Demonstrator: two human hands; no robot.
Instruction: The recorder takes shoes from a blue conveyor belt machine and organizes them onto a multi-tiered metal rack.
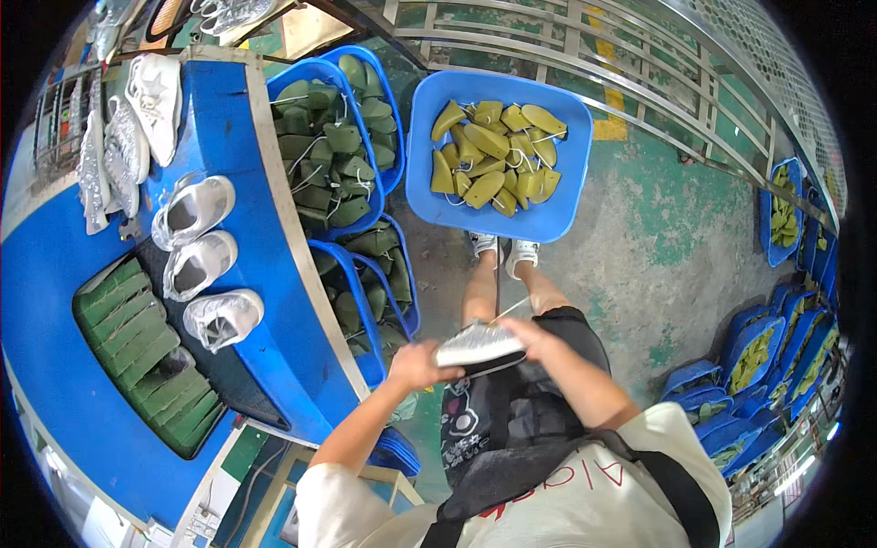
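Between my two hands is a grey sneaker with a white sole (480, 349), held sideways above my lap. My left hand (418, 367) grips one end of it, fingers curled along the sole. At the other end my right hand (534, 338) is closed round the shoe, slightly blurred. A thin pale cord (512, 310) sticks out beside the right hand; I cannot tell what it is fixed to. Beyond my feet stands a blue bin (422, 196) of olive-green shoe lasts (487, 139) with white cords.
To my left is a blue workbench (301, 365) bearing several grey and white sneakers (224, 318) and a recess with green slats (137, 333). Blue tubs of dark green lasts (343, 139) stand alongside. Metal rails (639, 100) run across the back; stacked blue bins (754, 352) fill the right.
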